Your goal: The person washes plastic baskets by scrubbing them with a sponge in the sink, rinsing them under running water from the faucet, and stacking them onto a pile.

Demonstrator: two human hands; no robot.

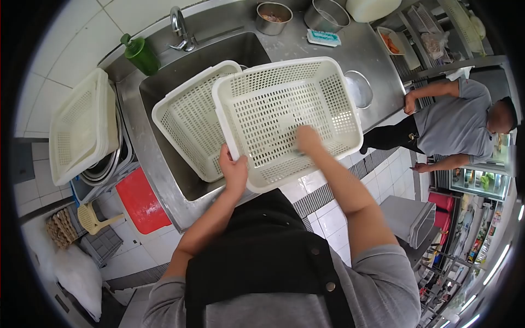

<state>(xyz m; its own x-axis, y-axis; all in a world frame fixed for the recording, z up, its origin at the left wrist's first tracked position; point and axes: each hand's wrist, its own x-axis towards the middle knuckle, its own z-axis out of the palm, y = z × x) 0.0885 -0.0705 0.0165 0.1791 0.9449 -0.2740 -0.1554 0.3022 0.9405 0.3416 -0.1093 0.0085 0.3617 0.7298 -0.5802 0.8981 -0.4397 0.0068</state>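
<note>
A white perforated plastic basket is tilted in front of me, over the right side of the sink and the counter edge. My left hand is closed on its near left rim, thumb inside. My right hand is inside the basket, curled against its slotted floor and slightly blurred. Whatever its fingers hold, if anything, is hidden. A second white basket leans in the steel sink, partly covered by the first.
A faucet and green bottle stand behind the sink. Stacked white baskets sit at left above a red lid. Steel pots and a brush are on the counter. Another person stands at right.
</note>
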